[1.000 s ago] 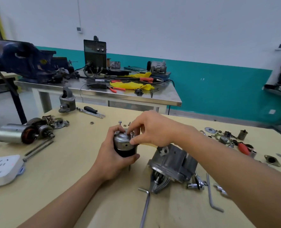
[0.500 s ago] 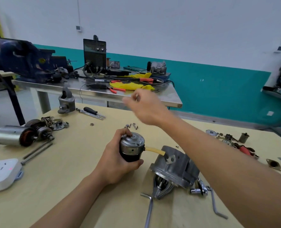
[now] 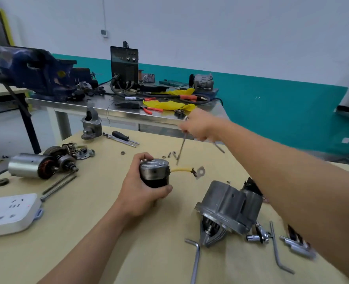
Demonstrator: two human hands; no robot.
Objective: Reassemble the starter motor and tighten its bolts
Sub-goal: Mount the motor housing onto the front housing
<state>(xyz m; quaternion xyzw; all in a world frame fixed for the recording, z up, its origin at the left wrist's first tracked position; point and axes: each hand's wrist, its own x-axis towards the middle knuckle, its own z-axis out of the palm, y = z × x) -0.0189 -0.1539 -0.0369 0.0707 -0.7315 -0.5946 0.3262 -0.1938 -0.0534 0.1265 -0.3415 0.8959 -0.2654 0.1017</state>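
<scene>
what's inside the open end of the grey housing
A dark shaft and gear show in the open nose of the grey housing; deeper parts are covered by its casing.

pwr strip (image 3: 8, 212) near L edge | blue vise (image 3: 40, 72) far L | welder (image 3: 124, 62), yellow rag (image 3: 169, 104) on steel bench (image 3: 71, 108)

Found no legible text, label, brand or number. Saw faint markings beside knobs on black welder panel (image 3: 124, 60), too blurred to read. Noted only socket slots on white power strip (image 3: 10, 214)
</scene>
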